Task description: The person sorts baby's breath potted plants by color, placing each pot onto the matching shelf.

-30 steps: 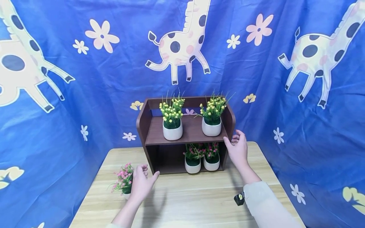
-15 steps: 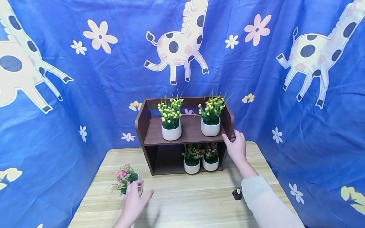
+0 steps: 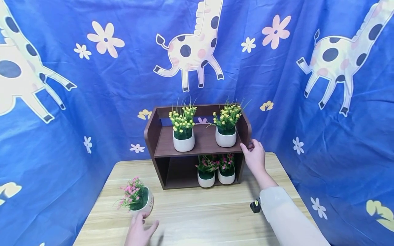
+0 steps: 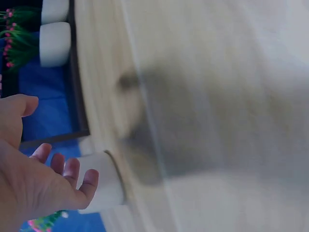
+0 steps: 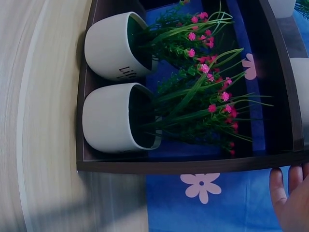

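Observation:
Bent loosely, with nothing held, my left hand [image 3: 140,230] is just on the near side of a white pot with pink flowers [image 3: 144,203] at the table's left. In the left wrist view its fingers overlap that pot [image 4: 108,181]; whether they touch it I cannot tell. My right hand [image 3: 256,158] has its fingertips against the right side of the dark brown shelf [image 3: 203,150], its thumb near the front edge. In the right wrist view the fingers [image 5: 280,191] meet the outer side panel, and the thumb is out of sight.
Two white pots with yellow flowers, a left one [image 3: 184,142] and a right one [image 3: 226,137], stand on the upper board. Two pink-flowered pots [image 3: 206,179] fill the lower right compartment. A blue curtain [image 3: 123,85] surrounds the wooden table [image 3: 197,218].
My left hand has drawn back toward the front edge, uncovering the pink-flowered pot at the left. My right hand has shifted slightly in against the shelf's side. The pots on the shelf stay put.

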Demonstrator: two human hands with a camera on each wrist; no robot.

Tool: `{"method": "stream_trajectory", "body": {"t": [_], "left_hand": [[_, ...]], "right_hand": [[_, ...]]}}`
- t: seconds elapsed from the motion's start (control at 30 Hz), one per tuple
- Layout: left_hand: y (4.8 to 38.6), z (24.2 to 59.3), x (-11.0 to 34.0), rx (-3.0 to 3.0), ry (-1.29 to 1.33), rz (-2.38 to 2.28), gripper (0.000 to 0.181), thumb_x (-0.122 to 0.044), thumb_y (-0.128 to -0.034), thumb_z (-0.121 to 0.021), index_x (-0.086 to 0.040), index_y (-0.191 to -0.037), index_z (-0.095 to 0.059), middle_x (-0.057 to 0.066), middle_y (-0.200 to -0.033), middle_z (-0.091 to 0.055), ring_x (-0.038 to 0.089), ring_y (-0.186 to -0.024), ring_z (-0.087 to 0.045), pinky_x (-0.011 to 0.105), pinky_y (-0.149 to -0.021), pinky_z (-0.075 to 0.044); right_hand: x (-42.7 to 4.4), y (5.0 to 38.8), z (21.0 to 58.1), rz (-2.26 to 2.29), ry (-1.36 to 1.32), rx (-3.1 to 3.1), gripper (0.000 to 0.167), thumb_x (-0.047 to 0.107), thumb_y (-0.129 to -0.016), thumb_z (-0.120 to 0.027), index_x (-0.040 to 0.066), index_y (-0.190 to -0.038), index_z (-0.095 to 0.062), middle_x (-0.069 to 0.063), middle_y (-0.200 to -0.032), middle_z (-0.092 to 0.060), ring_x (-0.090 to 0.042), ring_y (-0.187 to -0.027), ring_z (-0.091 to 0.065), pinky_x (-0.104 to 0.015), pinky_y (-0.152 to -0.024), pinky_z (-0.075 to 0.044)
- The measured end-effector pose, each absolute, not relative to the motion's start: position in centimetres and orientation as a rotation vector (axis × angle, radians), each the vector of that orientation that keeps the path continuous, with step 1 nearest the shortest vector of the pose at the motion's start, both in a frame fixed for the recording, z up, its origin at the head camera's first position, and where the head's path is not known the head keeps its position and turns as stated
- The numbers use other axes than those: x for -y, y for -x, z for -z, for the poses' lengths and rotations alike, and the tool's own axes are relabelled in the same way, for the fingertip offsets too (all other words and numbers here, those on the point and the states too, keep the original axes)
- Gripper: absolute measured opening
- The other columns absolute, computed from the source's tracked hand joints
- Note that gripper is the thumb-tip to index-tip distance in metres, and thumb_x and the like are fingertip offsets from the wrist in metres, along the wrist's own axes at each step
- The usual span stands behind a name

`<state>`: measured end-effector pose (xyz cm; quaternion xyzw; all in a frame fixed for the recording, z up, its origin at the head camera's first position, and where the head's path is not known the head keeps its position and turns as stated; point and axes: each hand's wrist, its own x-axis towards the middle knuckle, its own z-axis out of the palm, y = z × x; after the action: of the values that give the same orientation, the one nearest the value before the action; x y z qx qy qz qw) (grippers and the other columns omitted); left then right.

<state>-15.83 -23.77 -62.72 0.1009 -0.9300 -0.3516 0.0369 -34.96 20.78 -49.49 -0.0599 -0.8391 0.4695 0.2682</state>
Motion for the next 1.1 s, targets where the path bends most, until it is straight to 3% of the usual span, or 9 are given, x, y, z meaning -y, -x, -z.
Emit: {"method": "stream_trajectory", "body": {"t": [0.33,0.5,0.7,0.83,1.1], "left_hand": [[15.7,65.0,26.7,2.904,-0.393,1.071,0.063,-0.038,-0.0897,-0.086,0.007,-0.125,-0.060,0.035,-0.126,-0.059,0.046,-0.111,-0.067,0.056,-0.095,-0.059],[15.7,66.0,27.9,2.896,-0.425,1.049,0.068,-0.039,-0.0885,-0.086,0.009,-0.128,-0.057,0.037,-0.126,-0.060,0.048,-0.117,-0.063,0.058,-0.099,-0.056],[16.1,66.4,29.2,2.906,-0.535,1.138,0.095,-0.043,-0.0879,-0.086,0.019,-0.142,-0.040,0.046,-0.140,-0.049,0.060,-0.130,-0.051,0.070,-0.111,-0.047],[16.6,66.7,30.0,2.923,-0.586,1.173,0.115,-0.048,-0.0864,-0.088,0.026,-0.149,-0.027,0.052,-0.146,-0.044,0.066,-0.134,-0.048,0.072,-0.114,-0.045],[17.4,66.8,30.3,2.963,-0.589,1.112,0.123,-0.054,-0.0890,-0.085,0.030,-0.151,-0.021,0.051,-0.149,-0.046,0.066,-0.138,-0.049,0.072,-0.117,-0.044]], "right_hand": [[-20.8,35.5,50.3,-1.245,0.169,2.259,0.033,0.021,-0.095,-0.082,-0.002,-0.114,-0.067,-0.018,-0.101,-0.065,-0.035,-0.094,-0.068,-0.038,-0.083,-0.052],[-20.7,35.4,50.5,-1.254,0.166,2.236,0.031,0.022,-0.093,-0.082,0.000,-0.106,-0.066,-0.020,-0.102,-0.068,-0.039,-0.099,-0.070,-0.047,-0.087,-0.055],[-20.6,35.2,50.4,-1.330,0.173,2.239,0.029,0.021,-0.095,-0.080,0.000,-0.107,-0.064,-0.026,-0.107,-0.073,-0.041,-0.107,-0.074,-0.052,-0.094,-0.057],[-20.7,35.3,50.6,-1.336,0.178,2.252,0.028,0.020,-0.097,-0.079,0.000,-0.110,-0.065,-0.026,-0.110,-0.073,-0.040,-0.109,-0.073,-0.051,-0.096,-0.057],[-20.9,35.4,50.8,-1.344,0.161,2.234,0.027,0.019,-0.097,-0.080,-0.001,-0.108,-0.065,-0.026,-0.109,-0.072,-0.041,-0.110,-0.074,-0.052,-0.099,-0.059]]}}
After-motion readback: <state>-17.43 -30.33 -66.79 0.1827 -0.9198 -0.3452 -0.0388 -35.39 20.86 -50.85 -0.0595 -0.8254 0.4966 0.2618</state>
